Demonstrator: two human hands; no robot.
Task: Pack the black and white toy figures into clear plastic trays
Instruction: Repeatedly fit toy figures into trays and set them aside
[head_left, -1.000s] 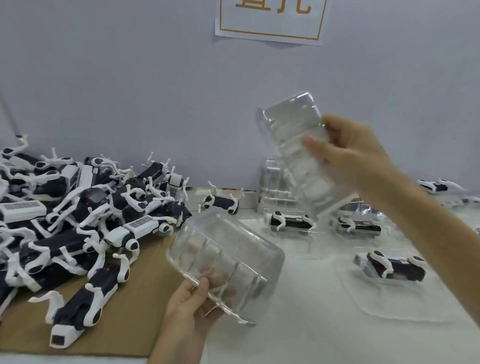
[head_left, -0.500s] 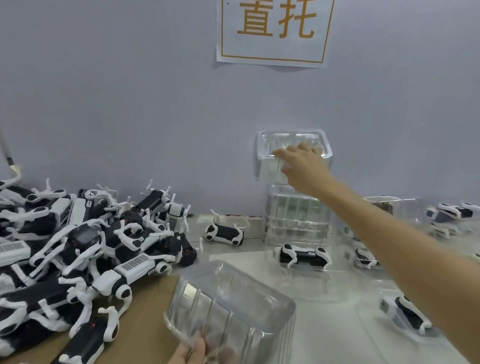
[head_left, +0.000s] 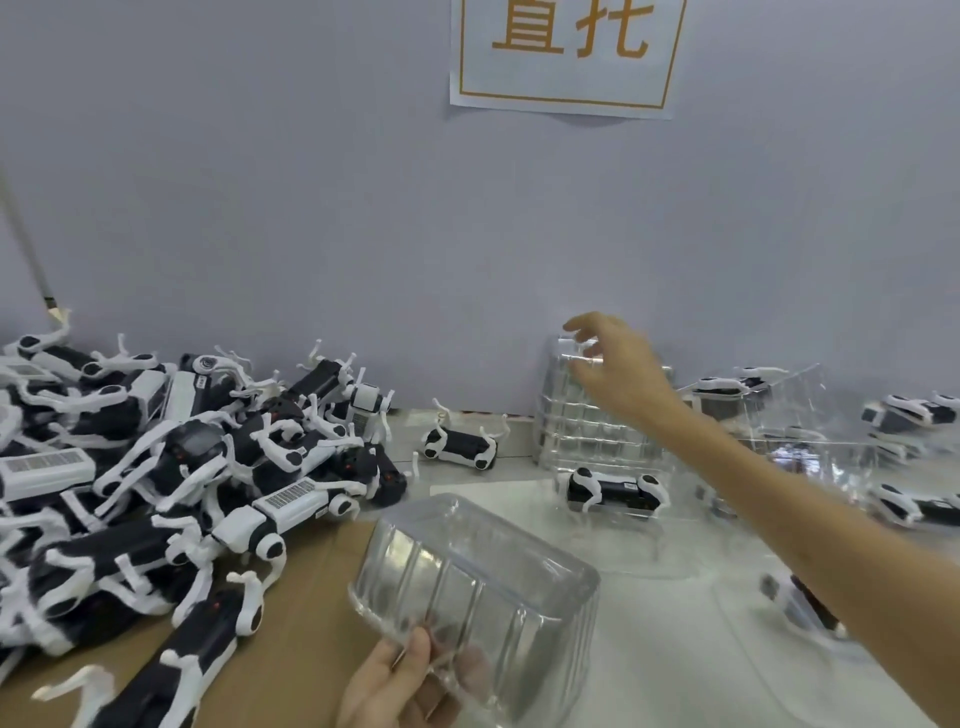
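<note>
Left hand (head_left: 400, 686) grips clear tray (head_left: 478, 577); right hand (head_left: 621, 371) outstretched, loose-fingered, over tray stack (head_left: 587, 431).

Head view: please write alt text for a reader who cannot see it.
A person's left hand holds a clear tray while the right hand reaches the top of a tray stack by the wall; toy figures lie piled at left.

Left of frame: we find the heap of toy figures (head_left: 182, 467) on a cardboard sheet (head_left: 311, 623).
Centre: we see a tray stack (head_left: 587, 431) against the wall (head_left: 260, 208), a lone figure (head_left: 460, 447) left of it, a second figure (head_left: 615, 491) before it.
Bottom centre: a single tray (head_left: 478, 587).
Top: a sign (head_left: 566, 52) above the stack.
</note>
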